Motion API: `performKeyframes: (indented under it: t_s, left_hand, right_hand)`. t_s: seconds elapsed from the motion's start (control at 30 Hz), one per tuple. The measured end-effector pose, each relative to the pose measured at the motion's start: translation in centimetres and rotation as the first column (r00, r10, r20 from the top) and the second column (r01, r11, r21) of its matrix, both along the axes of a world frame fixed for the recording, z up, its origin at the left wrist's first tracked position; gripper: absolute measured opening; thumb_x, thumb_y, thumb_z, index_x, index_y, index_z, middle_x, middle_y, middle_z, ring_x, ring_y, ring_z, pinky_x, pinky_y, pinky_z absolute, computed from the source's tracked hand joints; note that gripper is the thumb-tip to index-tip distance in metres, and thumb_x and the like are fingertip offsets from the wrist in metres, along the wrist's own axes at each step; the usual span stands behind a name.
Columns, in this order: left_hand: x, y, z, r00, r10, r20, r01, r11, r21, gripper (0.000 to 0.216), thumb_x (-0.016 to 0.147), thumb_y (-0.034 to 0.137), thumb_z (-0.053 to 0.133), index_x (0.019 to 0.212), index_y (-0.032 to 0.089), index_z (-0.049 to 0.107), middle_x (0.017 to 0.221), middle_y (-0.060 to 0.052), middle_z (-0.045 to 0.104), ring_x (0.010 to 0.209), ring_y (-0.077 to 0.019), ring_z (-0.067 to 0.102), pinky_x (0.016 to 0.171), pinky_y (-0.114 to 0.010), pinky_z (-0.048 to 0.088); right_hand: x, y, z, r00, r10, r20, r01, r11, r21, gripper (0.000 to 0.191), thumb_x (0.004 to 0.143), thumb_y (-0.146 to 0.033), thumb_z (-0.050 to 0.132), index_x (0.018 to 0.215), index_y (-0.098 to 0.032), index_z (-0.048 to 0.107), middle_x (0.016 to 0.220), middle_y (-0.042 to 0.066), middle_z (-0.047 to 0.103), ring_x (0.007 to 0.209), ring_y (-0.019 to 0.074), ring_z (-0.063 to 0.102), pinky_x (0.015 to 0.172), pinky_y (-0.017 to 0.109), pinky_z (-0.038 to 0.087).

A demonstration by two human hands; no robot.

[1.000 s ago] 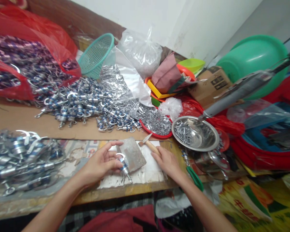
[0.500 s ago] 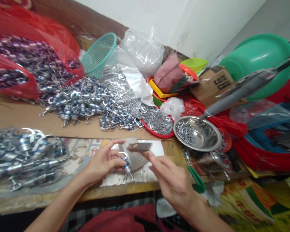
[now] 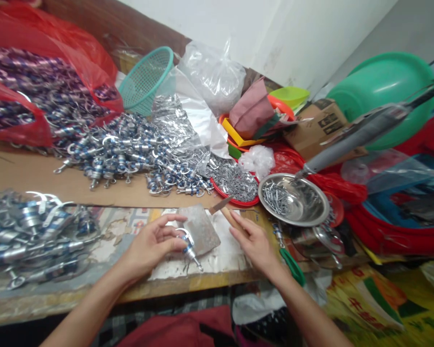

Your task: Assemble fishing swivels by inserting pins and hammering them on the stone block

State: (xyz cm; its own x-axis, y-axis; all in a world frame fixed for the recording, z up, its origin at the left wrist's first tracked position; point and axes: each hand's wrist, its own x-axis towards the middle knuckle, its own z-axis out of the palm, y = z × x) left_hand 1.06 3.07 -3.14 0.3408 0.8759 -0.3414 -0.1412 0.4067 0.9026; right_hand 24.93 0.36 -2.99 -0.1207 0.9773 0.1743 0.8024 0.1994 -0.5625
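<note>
Between the thumb and fingers of my left hand is a small silver metal fitting with blue bands; a curved hook tops it and a ring ends it. It tilts at the near left edge of a grey metal block. My right hand is wrapped round the wooden handle of a hammer. The hammer's narrow head is above the block's far right side, apart from the fitting. White paper lies under the block.
Piles of similar fittings lie left and behind, by a red bag. A red plate of small metal pieces stands beyond the block. Right of it are a steel bowl with pins and a green-handled tool.
My right hand has moved right, swinging the hammer's head up and away from over the block. My left hand keeps the fitting in nearly the same spot.
</note>
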Motion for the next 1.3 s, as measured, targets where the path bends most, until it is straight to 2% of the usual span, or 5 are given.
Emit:
performKeyframes:
  t_s: [0.17, 0.5, 0.7, 0.9, 1.3]
  left_hand:
    - [-0.3, 0.1, 0.0, 0.954, 0.149, -0.261, -0.074, 0.958, 0.277, 0.002, 0.058, 0.018, 0.072, 0.059, 0.02, 0.071, 0.07, -0.005, 0.069, 0.071, -0.0216, 0.061, 0.073, -0.033, 0.046]
    - [0.1, -0.3, 0.2, 0.898, 0.225, -0.377, 0.028, 0.828, 0.561, 0.008, 0.064, 0.02, 0.067, 0.066, 0.023, 0.074, 0.069, -0.001, 0.062, 0.066, -0.0168, 0.057, 0.06, -0.025, 0.043]
    - [-0.2, -0.7, 0.2, 0.912, 0.165, -0.377, 0.078, 0.831, 0.551, 0.014, 0.068, 0.02, 0.063, 0.076, 0.019, 0.074, 0.072, -0.003, 0.068, 0.07, -0.0173, 0.062, 0.067, -0.027, 0.045]
    - [0.2, -0.7, 0.0, 0.878, 0.3, -0.373, -0.031, 0.813, 0.581, 0.029, 0.061, 0.02, 0.07, 0.089, 0.016, 0.072, 0.062, 0.001, 0.066, 0.06, -0.0157, 0.059, 0.062, -0.026, 0.047]
    - [0.0, -1.0, 0.3, 0.924, 0.185, -0.336, 0.058, 0.798, 0.6, 0.014, 0.07, 0.018, 0.064, 0.076, 0.024, 0.075, 0.068, 0.0, 0.069, 0.065, -0.0145, 0.062, 0.061, -0.022, 0.045]
  right_hand:
    - [1.6, 5.0, -1.1, 0.992, 0.002, 0.127, 0.001, 1.0, -0.026, 0.025, 0.084, -0.026, 0.05, 0.104, -0.021, 0.065, 0.096, 0.005, 0.068, 0.087, 0.0172, 0.063, 0.076, 0.028, 0.049]
    - [4.2, 14.7, -1.1, 0.934, -0.254, 0.249, 0.238, 0.967, 0.096, 0.017, 0.075, -0.009, 0.055, 0.08, -0.015, 0.07, 0.084, 0.011, 0.064, 0.089, 0.0232, 0.058, 0.081, 0.033, 0.041]
    - [0.9, 10.6, 0.9, 0.975, -0.178, 0.134, 0.155, 0.975, 0.162, 0.018, 0.081, -0.018, 0.052, 0.085, -0.018, 0.069, 0.088, 0.007, 0.066, 0.084, 0.0184, 0.06, 0.078, 0.03, 0.044]
    - [-5.4, 3.2, 2.2, 0.922, 0.318, -0.222, -0.297, 0.947, 0.125, 0.02, 0.08, -0.01, 0.053, 0.085, -0.018, 0.07, 0.078, 0.004, 0.068, 0.071, 0.0132, 0.061, 0.065, 0.024, 0.048]
    - [-6.7, 1.3, 2.4, 0.879, 0.4, -0.259, -0.347, 0.91, 0.226, 0.017, 0.082, -0.012, 0.051, 0.084, -0.018, 0.067, 0.074, 0.005, 0.066, 0.07, 0.0134, 0.06, 0.065, 0.024, 0.048]
